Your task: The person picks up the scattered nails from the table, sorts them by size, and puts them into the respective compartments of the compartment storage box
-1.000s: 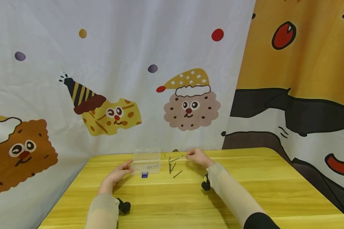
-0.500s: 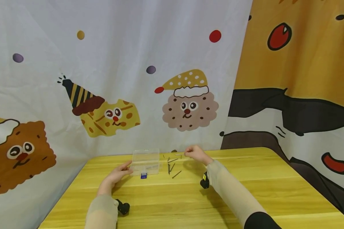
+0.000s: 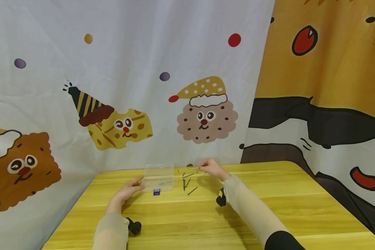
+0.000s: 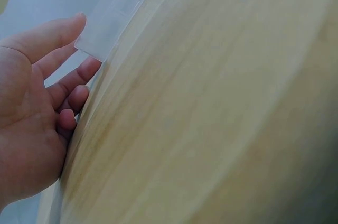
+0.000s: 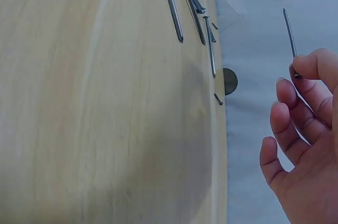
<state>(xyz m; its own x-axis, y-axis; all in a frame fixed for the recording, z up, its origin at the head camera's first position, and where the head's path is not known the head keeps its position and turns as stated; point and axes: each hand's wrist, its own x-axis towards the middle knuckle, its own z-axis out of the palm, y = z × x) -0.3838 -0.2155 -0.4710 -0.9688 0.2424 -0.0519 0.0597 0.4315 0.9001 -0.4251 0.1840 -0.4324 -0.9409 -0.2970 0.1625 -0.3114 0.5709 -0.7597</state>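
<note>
My right hand point(image 3: 213, 167) pinches a nail point(image 5: 289, 31) near its head, between thumb and fingertips. In the right wrist view its shaft sticks up past the fingers. The other fingers are loosely bent. A clear plastic box point(image 3: 157, 186) stands with its lid point(image 3: 158, 170) raised at the back and a blue latch point(image 3: 156, 192) at the front. My left hand point(image 3: 128, 191) touches the box's left end with thumb and fingers extended; the left wrist view shows the fingertips at its corner. Several loose nails point(image 3: 192, 190) of different sizes lie right of the box.
All this is on a yellow wood-grain table point(image 3: 181, 222), near its back edge. Behind hangs a white cloth point(image 3: 128, 52) printed with cartoon figures. The smallest nails point(image 5: 218, 99) lie close to the back edge.
My right hand has moved slightly left with the nail, toward the box. The left hand stays at the box. The head view has shifted a little.
</note>
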